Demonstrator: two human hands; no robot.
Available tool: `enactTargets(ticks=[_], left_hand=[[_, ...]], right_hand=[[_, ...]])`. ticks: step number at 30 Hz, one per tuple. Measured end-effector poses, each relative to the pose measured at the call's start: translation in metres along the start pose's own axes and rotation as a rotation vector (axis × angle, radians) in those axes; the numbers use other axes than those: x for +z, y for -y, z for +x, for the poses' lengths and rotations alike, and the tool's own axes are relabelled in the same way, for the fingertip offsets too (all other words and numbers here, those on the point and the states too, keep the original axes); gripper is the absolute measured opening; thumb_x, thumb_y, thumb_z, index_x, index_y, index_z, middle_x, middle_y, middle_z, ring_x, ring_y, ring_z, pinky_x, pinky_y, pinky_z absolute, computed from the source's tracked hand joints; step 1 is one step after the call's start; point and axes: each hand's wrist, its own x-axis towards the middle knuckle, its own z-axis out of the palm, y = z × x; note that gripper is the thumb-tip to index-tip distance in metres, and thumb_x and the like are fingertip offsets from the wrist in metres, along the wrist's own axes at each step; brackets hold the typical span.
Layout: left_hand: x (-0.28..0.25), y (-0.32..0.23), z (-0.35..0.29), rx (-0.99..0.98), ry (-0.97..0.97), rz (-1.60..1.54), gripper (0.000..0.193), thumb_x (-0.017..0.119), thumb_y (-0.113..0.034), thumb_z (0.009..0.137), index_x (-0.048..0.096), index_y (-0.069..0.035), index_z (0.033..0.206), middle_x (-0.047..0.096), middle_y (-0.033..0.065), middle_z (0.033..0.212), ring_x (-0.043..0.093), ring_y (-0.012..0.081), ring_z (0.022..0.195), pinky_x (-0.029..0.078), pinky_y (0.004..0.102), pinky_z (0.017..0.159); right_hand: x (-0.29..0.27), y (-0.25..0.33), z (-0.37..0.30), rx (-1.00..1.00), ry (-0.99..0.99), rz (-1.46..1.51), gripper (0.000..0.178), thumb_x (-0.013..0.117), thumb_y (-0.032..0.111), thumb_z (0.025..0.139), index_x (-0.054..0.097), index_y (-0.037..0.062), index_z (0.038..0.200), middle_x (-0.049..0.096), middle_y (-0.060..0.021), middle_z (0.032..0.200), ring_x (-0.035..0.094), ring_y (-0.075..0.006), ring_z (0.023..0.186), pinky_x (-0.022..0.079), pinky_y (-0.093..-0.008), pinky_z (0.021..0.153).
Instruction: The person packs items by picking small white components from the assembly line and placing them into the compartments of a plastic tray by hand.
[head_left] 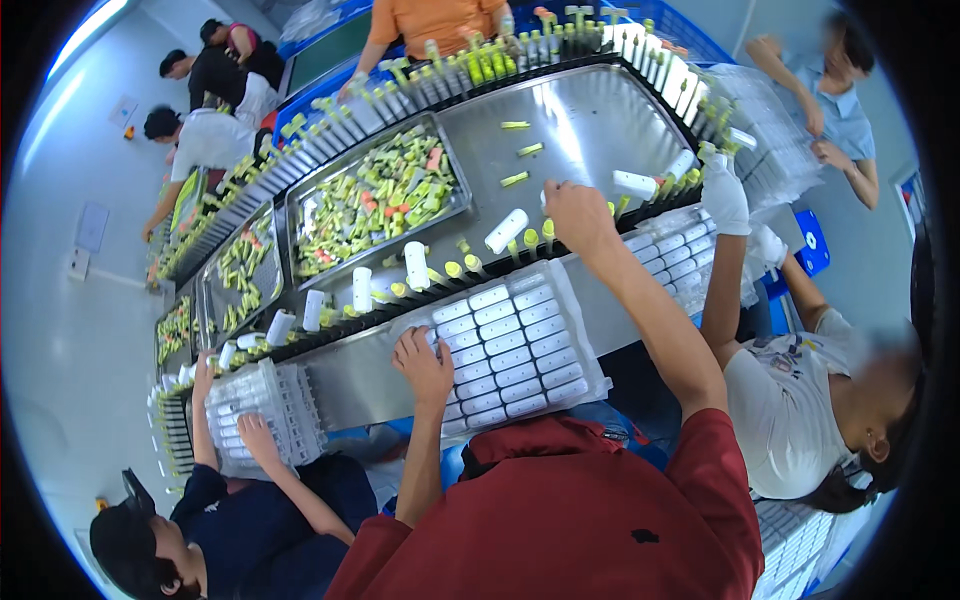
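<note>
My left hand [425,365] rests at the far left corner of a clear plastic tray [590,350], its fingers a little apart. Rows of white, rounded-end plastic casings [515,352] with dark gaps between them fill this tray. Farther off, my right hand [580,215] is closed at the near rack [500,265] of yellow-green posts. A small whitish bit shows at its fingertips, but the thing held is mostly hidden. Left of that hand, a white casing [507,231] leans over the posts, and another casing [416,265] stands farther left. To its right lies a white casing [635,184].
Beyond the rack, a metal pan [455,205] holds many small green and orange pieces. Three loose green pieces [530,150] lie on the metal tabletop [580,110]. Co-workers flank me: gloved hands [725,195] at right, bare hands [258,438] over another tray at left.
</note>
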Motion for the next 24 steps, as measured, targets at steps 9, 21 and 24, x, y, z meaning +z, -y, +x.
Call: enactTargets(ticks=[9,21,24], left_hand=[[-0.003,0.004,-0.009,-0.045,-0.039,-0.037,0.042,0.069,-0.018,0.095,0.059,-0.001,0.133,0.057,0.0212,0.137,0.050,0.0426,0.134,0.031,0.0575,0.117],[-0.140,-0.090,0.052,0.127,-0.318,-0.501,0.033,0.060,-0.015,0.108,0.059,0.004,0.135,0.066,0.0225,0.128,0.064,0.0368,0.118,0.047,0.0468,0.109],[-0.215,-0.154,0.093,0.289,-0.355,-1.097,0.041,0.054,-0.033,0.116,0.054,0.003,0.136,0.068,0.0188,0.108,0.069,0.0259,0.085,0.057,0.0397,0.081]], right_hand=[[0.034,0.085,-0.015,0.277,-0.147,0.319,0.038,0.065,0.039,0.107,0.056,0.0043,0.118,0.070,-0.0162,0.094,0.076,-0.0359,0.070,0.060,-0.0470,0.055],[0.042,0.163,-0.014,0.121,-0.280,0.163,0.057,0.064,0.017,0.092,0.060,-0.0004,0.146,0.062,-0.0101,0.084,0.065,-0.0161,0.053,0.049,-0.0310,0.043],[0.030,0.172,-0.023,0.076,-0.129,0.283,0.069,0.060,0.038,0.109,0.040,0.0015,0.164,0.070,-0.0146,0.090,0.070,-0.0275,0.056,0.054,-0.0402,0.045]])
